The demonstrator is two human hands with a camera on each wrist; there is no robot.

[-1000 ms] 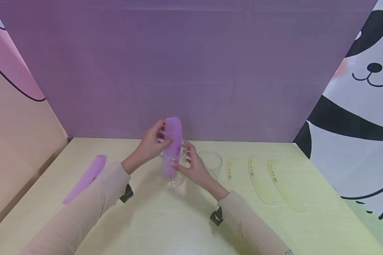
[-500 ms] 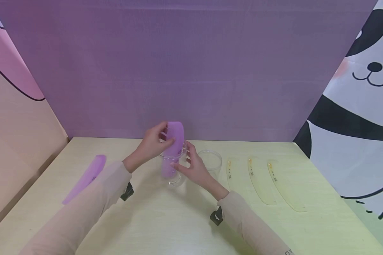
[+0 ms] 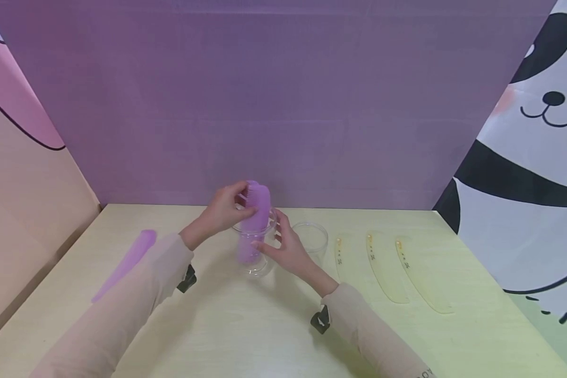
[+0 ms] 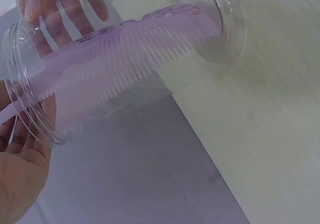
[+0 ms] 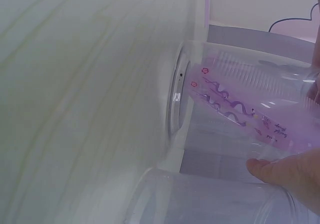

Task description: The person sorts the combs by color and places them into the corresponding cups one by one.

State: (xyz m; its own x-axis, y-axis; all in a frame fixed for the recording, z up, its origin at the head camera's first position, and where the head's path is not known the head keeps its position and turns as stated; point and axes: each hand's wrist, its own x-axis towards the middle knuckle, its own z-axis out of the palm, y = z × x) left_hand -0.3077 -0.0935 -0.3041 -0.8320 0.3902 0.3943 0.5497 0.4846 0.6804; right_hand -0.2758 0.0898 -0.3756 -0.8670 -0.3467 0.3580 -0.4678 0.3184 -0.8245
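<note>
Two purple combs (image 3: 259, 202) stand upright inside a clear plastic cup (image 3: 259, 271), their tops sticking out above its rim. In the right wrist view the combs (image 5: 235, 101) overlap, with dragon-like drawings and red marks near their lower ends. My left hand (image 3: 221, 209) pinches a comb just above the rim, thumb in front and fingers behind. The teeth of the combs (image 4: 135, 49) show through the cup wall in the left wrist view. With thumb and fingers spread around its right side, my right hand (image 3: 289, 248) grips the cup.
A second clear cup (image 3: 312, 237) stands right beside my right hand. Three pale yellow see-through combs (image 3: 380, 270) lie in a row on the right of the table (image 3: 245, 336). Another purple comb (image 3: 131, 258) lies at the left, partly behind my left sleeve.
My left hand has lowered the comb deeper into the cup and turned it slightly; two comb tops now show side by side. The right hand has stayed on the cup.
</note>
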